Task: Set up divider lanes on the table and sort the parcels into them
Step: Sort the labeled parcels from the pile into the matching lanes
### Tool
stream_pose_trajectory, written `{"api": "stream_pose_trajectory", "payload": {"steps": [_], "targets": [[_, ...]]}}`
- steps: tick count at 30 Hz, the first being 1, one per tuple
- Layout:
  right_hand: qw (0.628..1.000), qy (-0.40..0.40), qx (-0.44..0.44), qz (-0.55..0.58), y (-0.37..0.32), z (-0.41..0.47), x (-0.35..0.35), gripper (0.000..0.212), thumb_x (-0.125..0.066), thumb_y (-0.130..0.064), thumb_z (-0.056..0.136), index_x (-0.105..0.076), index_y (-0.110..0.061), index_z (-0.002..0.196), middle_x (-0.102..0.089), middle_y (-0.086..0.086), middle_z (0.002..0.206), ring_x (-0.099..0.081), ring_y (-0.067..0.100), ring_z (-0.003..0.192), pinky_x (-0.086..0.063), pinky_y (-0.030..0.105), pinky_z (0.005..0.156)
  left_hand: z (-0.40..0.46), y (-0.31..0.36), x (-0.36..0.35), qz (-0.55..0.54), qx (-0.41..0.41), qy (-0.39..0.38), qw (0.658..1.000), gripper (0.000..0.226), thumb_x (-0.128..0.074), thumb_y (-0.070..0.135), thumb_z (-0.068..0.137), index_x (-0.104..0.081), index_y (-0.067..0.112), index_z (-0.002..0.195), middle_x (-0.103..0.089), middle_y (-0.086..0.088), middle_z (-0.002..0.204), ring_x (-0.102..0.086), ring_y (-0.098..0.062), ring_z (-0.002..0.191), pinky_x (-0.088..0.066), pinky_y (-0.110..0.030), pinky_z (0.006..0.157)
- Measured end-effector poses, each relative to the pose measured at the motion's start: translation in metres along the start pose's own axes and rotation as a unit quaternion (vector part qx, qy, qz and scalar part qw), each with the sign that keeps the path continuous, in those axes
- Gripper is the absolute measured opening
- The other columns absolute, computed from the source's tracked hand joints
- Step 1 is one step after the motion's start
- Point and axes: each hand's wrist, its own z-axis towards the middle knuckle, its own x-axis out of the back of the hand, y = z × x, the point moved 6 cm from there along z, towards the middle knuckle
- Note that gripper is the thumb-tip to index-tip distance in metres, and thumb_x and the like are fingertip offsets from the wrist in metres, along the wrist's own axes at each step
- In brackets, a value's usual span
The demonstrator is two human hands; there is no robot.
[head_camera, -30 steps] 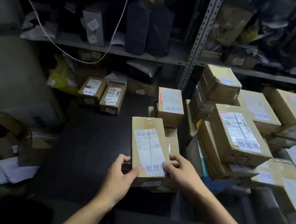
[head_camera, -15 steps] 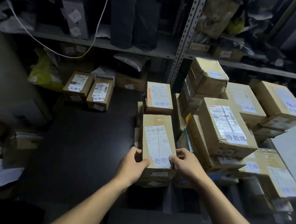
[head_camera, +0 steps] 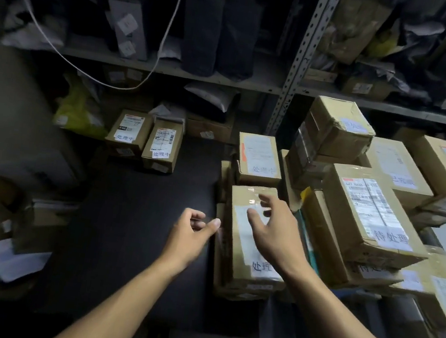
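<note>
Two parcels [head_camera: 143, 141] | far on dark table [head_camera: 131, 213] | shelving [head_camera: 172, 67] behind

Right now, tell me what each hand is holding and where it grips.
Nothing is held. The left hand hovers beside the parcel, fingers loosely curled; the right hand spreads open above its top.

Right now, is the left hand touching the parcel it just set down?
Apart. Head view shows dark table between the left hand, thumb tip included, and the parcel.
</note>
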Motion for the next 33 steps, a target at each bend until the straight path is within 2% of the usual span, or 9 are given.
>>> {"api": "stream_pose_trajectory", "payload": {"steps": [3, 7, 10, 13, 16, 20, 24, 29, 33], "targets": [[0.999, -0.014, 0.035, 0.019, -0.036, 0.026, -0.029, 0.043, -0.06, -0.03, 0.095, -0.052, -0.016, 0.135, -0.06, 0.002, 0.129, -0.058, 0.017, 0.115, -0.047, 0.035, 0.1, 0.027, 0.006, 0.034, -0.01, 0.0, 0.032, 0.999, 0.033, -0.074, 0.038, 0.083, -0.058, 0.019, 0.104, -0.064, -0.001, 0.095, -0.063, -0.018, 0.088, -0.055, -0.045, 0.086], [0.996, -0.065, 0.044, 0.035, -0.078, 0.077, -0.089, 0.045, -0.061, -0.034, 0.096, -0.052, -0.018, 0.137, -0.063, 0.002, 0.126, -0.059, 0.015, 0.115, -0.042, 0.021, 0.091, 0.08, 0.003, 0.087, -0.013, 0.013, 0.069, 0.997, 0.034, -0.071, 0.039, 0.085, -0.056, 0.021, 0.11, -0.063, -0.001, 0.102, -0.062, -0.013, 0.09, -0.055, -0.035, 0.077], [0.993, -0.101, 0.012, 0.054, -0.096, 0.117, -0.136, 0.05, -0.059, -0.038, 0.096, -0.047, -0.019, 0.141, -0.062, 0.004, 0.131, -0.059, 0.016, 0.117, -0.047, 0.026, 0.094, 0.127, -0.004, 0.118, -0.011, 0.024, 0.086, 0.996, 0.038, -0.069, 0.038, 0.087, -0.053, 0.022, 0.118, -0.06, 0.001, 0.107, -0.058, -0.006, 0.09, -0.045, -0.021, 0.065], [0.991, -0.12, -0.018, 0.05, -0.104, 0.161, -0.181, 0.052, -0.057, -0.039, 0.097, -0.045, -0.016, 0.142, -0.061, 0.008, 0.132, -0.059, 0.021, 0.12, -0.049, 0.037, 0.101, 0.179, -0.014, 0.139, -0.014, 0.035, 0.103, 0.994, 0.046, -0.07, 0.036, 0.087, -0.053, 0.016, 0.125, -0.061, -0.004, 0.115, -0.058, -0.01, 0.094, -0.042, -0.017, 0.064], [0.988, -0.136, -0.051, 0.046, -0.101, 0.2, -0.222, 0.051, -0.056, -0.037, 0.098, -0.046, -0.014, 0.142, -0.061, 0.009, 0.132, -0.059, 0.023, 0.119, -0.049, 0.039, 0.101, 0.229, -0.026, 0.15, -0.008, 0.046, 0.1, 0.994, 0.048, -0.07, 0.034, 0.088, -0.053, 0.013, 0.128, -0.06, -0.008, 0.121, -0.058, -0.012, 0.096, -0.044, -0.02, 0.074], [0.982, -0.162, -0.093, 0.039, -0.085, 0.24, -0.268, 0.049, -0.055, -0.033, 0.099, -0.044, -0.013, 0.142, -0.062, 0.008, 0.13, -0.06, 0.021, 0.115, -0.05, 0.034, 0.095, 0.29, -0.05, 0.154, 0.002, 0.064, 0.093, 0.994, 0.053, -0.069, 0.033, 0.089, -0.051, 0.008, 0.132, -0.057, -0.012, 0.131, -0.058, -0.021, 0.117, -0.044, -0.026, 0.09], [0.975, -0.18, -0.127, 0.028, -0.063, 0.274, -0.304, 0.051, -0.055, -0.034, 0.099, -0.042, -0.011, 0.143, -0.061, 0.009, 0.132, -0.06, 0.022, 0.115, -0.05, 0.034, 0.093, 0.338, -0.079, 0.148, 0.013, 0.088, 0.075, 0.993, 0.058, -0.068, 0.036, 0.089, -0.049, 0.006, 0.136, -0.054, -0.012, 0.138, -0.053, -0.022, 0.125, -0.043, -0.032, 0.102], [0.965, -0.193, -0.173, 0.043, -0.044, 0.301, -0.342, 0.064, -0.055, -0.034, 0.098, -0.029, -0.01, 0.152, -0.044, 0.012, 0.151, -0.046, 0.03, 0.136, -0.041, 0.04, 0.109, 0.368, -0.104, 0.134, 0.008, 0.101, 0.063, 0.993, 0.054, -0.066, 0.031, 0.091, -0.049, 0.007, 0.136, -0.058, -0.011, 0.135, -0.056, -0.022, 0.122, -0.045, -0.035, 0.103], [0.963, -0.193, -0.17, 0.077, -0.039, 0.306, -0.362, 0.041, -0.055, -0.03, 0.098, -0.045, -0.015, 0.134, -0.06, 0.008, 0.136, -0.057, 0.03, 0.122, -0.046, 0.047, 0.103, 0.373, -0.115, 0.131, 0.009, 0.1, 0.083, 0.991, 0.053, -0.066, 0.031, 0.091, -0.05, 0.011, 0.137, -0.062, -0.004, 0.126, -0.061, -0.018, 0.109, -0.049, -0.037, 0.098]]}}
